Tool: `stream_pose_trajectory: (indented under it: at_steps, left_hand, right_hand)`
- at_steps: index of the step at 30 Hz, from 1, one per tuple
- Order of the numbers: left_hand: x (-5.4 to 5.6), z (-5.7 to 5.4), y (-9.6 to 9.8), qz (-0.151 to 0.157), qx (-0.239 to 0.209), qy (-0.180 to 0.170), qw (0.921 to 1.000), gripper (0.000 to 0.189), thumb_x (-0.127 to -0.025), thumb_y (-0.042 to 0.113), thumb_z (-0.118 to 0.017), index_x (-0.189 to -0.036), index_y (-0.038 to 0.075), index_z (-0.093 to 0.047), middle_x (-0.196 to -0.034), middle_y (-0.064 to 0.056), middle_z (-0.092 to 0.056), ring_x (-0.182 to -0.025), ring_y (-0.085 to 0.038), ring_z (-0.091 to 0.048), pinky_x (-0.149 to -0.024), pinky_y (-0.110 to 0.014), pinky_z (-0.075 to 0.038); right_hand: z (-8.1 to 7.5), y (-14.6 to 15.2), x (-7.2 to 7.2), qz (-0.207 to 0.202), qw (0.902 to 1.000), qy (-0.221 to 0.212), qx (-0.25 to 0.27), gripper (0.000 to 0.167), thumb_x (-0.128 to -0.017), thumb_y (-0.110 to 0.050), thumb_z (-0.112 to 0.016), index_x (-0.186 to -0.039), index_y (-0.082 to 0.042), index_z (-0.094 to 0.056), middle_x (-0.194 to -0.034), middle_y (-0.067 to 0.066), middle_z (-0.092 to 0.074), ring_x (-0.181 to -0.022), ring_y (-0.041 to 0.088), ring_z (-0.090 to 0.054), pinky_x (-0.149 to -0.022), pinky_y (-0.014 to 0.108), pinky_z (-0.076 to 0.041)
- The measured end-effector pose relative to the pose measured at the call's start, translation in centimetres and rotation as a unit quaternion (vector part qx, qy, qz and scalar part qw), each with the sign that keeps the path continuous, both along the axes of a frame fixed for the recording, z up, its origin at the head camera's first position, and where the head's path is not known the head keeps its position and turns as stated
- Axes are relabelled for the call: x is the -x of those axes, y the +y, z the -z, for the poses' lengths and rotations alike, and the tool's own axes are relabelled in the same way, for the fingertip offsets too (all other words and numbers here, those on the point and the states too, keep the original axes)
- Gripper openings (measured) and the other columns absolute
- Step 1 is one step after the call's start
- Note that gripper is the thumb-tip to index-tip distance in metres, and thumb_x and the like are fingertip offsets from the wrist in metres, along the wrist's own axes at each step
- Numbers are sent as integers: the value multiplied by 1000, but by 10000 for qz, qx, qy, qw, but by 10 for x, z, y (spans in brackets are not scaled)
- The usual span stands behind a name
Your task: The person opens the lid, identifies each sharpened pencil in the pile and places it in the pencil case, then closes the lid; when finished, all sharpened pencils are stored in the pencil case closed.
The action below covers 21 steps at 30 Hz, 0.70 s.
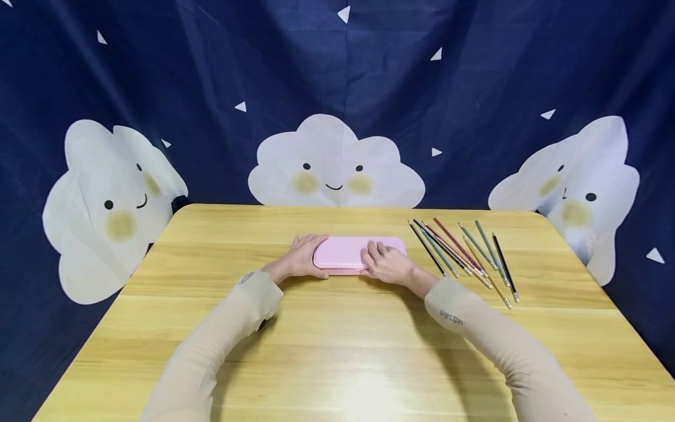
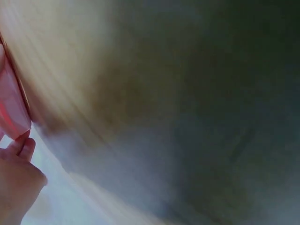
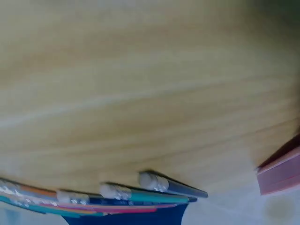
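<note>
A pink pencil case (image 1: pixel 345 252) lies on the table with its lid down. My left hand (image 1: pixel 303 257) grips its left end, thumb at the front corner and fingers around the far side. At the right part of the case, my right hand (image 1: pixel 387 264) has bent fingers over the lid and the thumb low by the front edge. The left wrist view catches the pink case (image 2: pixel 11 103) at its left border, with fingertips at one corner. In the right wrist view an end of the case (image 3: pixel 281 173) shows at the right border.
Several pencils (image 1: pixel 459 249) lie loosely side by side on the wooden table (image 1: pixel 316 351), right of the case and close to my right forearm. Their eraser ends point toward me. Behind the table hangs a dark blue curtain (image 1: pixel 327 70) with white clouds.
</note>
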<state>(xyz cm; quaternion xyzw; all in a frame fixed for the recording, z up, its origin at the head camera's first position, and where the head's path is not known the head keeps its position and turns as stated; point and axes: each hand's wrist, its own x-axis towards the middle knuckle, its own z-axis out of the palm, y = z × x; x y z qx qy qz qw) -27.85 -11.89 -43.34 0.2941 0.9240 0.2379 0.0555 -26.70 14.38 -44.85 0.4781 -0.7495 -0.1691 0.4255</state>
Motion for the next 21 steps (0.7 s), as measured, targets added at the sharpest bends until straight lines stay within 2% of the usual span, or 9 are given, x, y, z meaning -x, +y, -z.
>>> stream_pose_trajectory:
  at_steps: [2, 4, 7, 9, 11, 13, 16, 18, 21]
  left_hand:
    - [-1, 0, 0, 22, -54, 22, 10000, 95, -63, 34, -80, -137, -1, -34, -131, -22, -42, -123, -37, -35, -104, -56, -18]
    - [-1, 0, -1, 13, -99, -10, 10000, 95, -63, 34, -80, -138, 0, -33, -131, -22, -41, -123, -37, -35, -104, -53, -21]
    - [-1, 1, -3, -23, -139, -105, 9998, 97, -63, 34, -81, -139, 0, -30, -134, -22, -40, -124, -37, -33, -104, -51, -24]
    - [-2, 2, -4, -56, -166, -182, 9997, 101, -64, 34, -81, -141, -1, -25, -138, -22, -36, -127, -37, -31, -105, -51, -23]
    - [-2, 2, -4, -124, -289, -285, 9991, 108, -63, 33, -82, -143, -2, -18, -143, -23, -30, -129, -38, -29, -106, -51, -23]
    - [-2, 3, -4, -202, -441, -365, 9982, 115, -62, 31, -83, -144, -4, -10, -146, -24, -24, -131, -38, -27, -108, -50, -22]
    - [-2, 3, -3, -349, -676, -447, 9961, 125, -60, 29, -85, -143, -5, 2, -146, -27, -19, -132, -37, -27, -108, -46, -24]
    - [-2, 4, -2, -384, -743, -413, 9956, 129, -59, 28, -85, -142, -7, 7, -143, -28, -27, -130, -35, -31, -108, -44, -26]
    - [-3, 4, -1, -419, -801, -424, 9950, 132, -58, 27, -86, -141, -7, 11, -137, -26, -39, -127, -34, -36, -107, -44, -27]
  right_hand:
    - [-3, 3, -5, 214, 9977, -647, 7, 49, -96, -45, -33, -101, -1, -55, -96, 17, -60, -77, 26, -60, -56, 28, -53]
    - [-10, 7, -11, 506, 9855, -1621, -38, 52, -91, -47, -45, -112, -1, -54, -109, 18, -58, -93, 29, -58, -71, 33, -53]
    - [-21, 18, -19, 962, 9465, -3079, -73, 56, -88, -43, -53, -127, -2, -48, -126, 19, -50, -114, 33, -49, -93, 43, -43]
    - [-28, 26, -21, 1119, 9256, -3616, 59, 53, -89, -38, -55, -129, -4, -48, -129, 18, -49, -118, 34, -45, -98, 48, -38]
    - [-34, 35, -21, 1111, 9195, -3758, 303, 47, -89, -35, -57, -125, -5, -53, -125, 15, -53, -115, 33, -48, -96, 48, -39]
    - [-39, 43, -19, 1048, 9220, -3665, 679, 39, -87, -33, -59, -116, -6, -60, -115, 12, -59, -107, 30, -54, -88, 44, -46]
    - [-46, 51, -13, 933, 9131, -3622, 1623, 27, -84, -28, -64, -100, -6, -66, -98, 8, -65, -90, 26, -60, -72, 39, -52]
    - [-50, 54, -8, 1026, 8970, -3586, 2372, 19, -81, -25, -67, -91, -8, -67, -86, 5, -65, -77, 22, -59, -59, 35, -50]
    - [-52, 52, 0, 1143, 8625, -3510, 3461, 14, -81, -21, -68, -84, -8, -63, -76, 4, -57, -64, 19, -52, -52, 34, -42]
